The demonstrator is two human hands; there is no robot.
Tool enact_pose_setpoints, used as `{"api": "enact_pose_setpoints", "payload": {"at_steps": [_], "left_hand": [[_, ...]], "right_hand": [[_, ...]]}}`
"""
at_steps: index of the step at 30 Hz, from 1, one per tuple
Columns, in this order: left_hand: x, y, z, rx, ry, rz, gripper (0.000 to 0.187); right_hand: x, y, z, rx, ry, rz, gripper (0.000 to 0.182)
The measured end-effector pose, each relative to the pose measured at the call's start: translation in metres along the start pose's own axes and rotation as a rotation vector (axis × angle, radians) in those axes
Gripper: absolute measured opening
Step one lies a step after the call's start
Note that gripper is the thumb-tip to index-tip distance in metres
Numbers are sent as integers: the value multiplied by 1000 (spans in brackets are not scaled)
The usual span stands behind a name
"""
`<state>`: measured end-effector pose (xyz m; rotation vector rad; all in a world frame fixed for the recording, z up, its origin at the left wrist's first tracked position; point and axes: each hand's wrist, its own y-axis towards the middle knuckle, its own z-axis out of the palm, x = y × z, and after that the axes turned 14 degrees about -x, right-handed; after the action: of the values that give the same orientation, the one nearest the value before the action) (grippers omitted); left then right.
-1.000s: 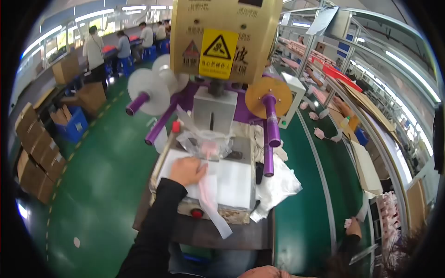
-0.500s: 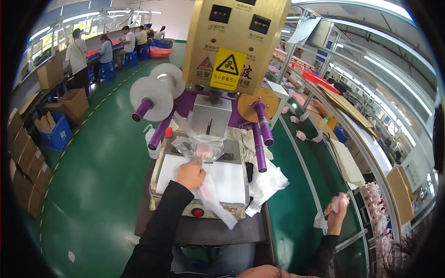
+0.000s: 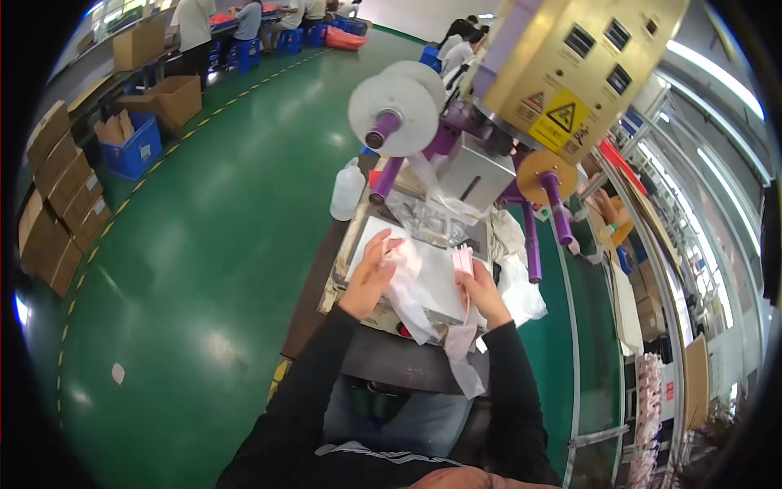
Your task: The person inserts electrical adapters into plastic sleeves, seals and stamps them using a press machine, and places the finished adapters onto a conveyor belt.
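Observation:
Over the white work plate (image 3: 444, 285) of the press, my left hand (image 3: 368, 279) curls its fingers round a pale pink piece (image 3: 405, 265). From this piece a translucent white strip (image 3: 417, 314) trails down toward the plate's front edge. To its right, my right hand (image 3: 486, 295) pinches a pink pronged piece (image 3: 462, 261) upright between thumb and fingers. A thin cord runs below that piece to a pinkish translucent strip (image 3: 464, 359) hanging over the front edge. Just behind both hands, crumpled clear film (image 3: 432, 222) lies under the metal press head (image 3: 476, 173).
The gold machine housing (image 3: 586, 81) looms above, with a white film reel (image 3: 393, 110) on a purple rod. A plastic bottle (image 3: 348, 191) stands left of the plate, white cloth (image 3: 520, 289) right. A green conveyor (image 3: 599, 326) runs along the right. Other people sit far back.
My right hand has come from the conveyor to the plate with a pink piece. My left hand has drawn its pink piece out from under the press head. The view has swung left.

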<state>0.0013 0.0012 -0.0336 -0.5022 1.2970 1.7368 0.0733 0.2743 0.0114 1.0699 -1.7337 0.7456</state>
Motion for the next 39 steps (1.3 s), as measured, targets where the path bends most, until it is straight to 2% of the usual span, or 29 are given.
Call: {"api": "enact_pose_setpoints", "payload": {"at_steps": [1, 2, 4, 5, 8, 13, 17, 20, 21, 22, 24, 25, 28, 30, 31, 32, 34, 36, 37, 38, 39], "left_hand": [[-2, -7, -13, -50, -273, -170, 41], [-5, -12, -27, -95, -548, -337, 58], [-18, -18, -56, -103, -547, -349, 65], [-25, -22, -68, -100, -542, -372, 73], [-40, -32, -90, -184, -538, -421, 77], [-39, -67, -118, -276, -520, -567, 76], [-53, -80, -130, -284, -553, -658, 73], [-51, -77, -132, -324, -504, -606, 72], [-49, -77, -129, -344, -490, -579, 72], [-47, -73, -126, -339, -487, -581, 72], [-44, -61, -120, -340, -497, -617, 70], [-44, -62, -120, -327, -493, -646, 69], [-14, -60, -122, -261, -420, -644, 68], [-12, -59, -122, -253, -399, -624, 67], [-23, -56, -119, -216, -403, -666, 66], [-33, -54, -116, -180, -409, -707, 65], [-34, -52, -114, -119, -418, -737, 64], [-23, -48, -121, -123, -238, -736, 63], [-32, -48, -116, -168, -288, -743, 62], [-45, -49, -115, -218, -335, -754, 62], [-55, -52, -110, -165, -324, -763, 62]], "right_hand": [[5, 10, 13, 10, -9, -9, 61], [16, 16, 27, -102, -216, -172, 64], [34, 29, 48, -332, -623, -496, 71], [38, 41, 53, -327, -630, -499, 71], [41, 80, 65, -316, -900, -481, 83], [47, 106, 77, -256, -1105, -577, 78], [34, 105, 86, -365, -1018, -615, 70], [23, 105, 102, -645, -1036, -816, 73], [28, 109, 100, -649, -1031, -813, 73], [38, 119, 93, -429, -1016, -675, 74], [50, 106, 76, -6, -938, -345, 78], [31, 91, 62, -21, -918, -301, 78], [5, 72, 20, -80, -722, -726, 76], [-8, -2, -6, -333, -667, -816, 71], [-11, -48, -8, -553, -583, -722, 72], [-43, -72, -7, -775, -401, -655, 70], [-97, -115, 15, -841, 697, 56, 71], [-109, -138, 8, -481, 412, 64, 73], [-75, -157, 3, -539, 441, 65, 73], [-38, -179, -5, -519, -170, -285, 70], [-2, -194, -8, -443, -800, -594, 67]]}}
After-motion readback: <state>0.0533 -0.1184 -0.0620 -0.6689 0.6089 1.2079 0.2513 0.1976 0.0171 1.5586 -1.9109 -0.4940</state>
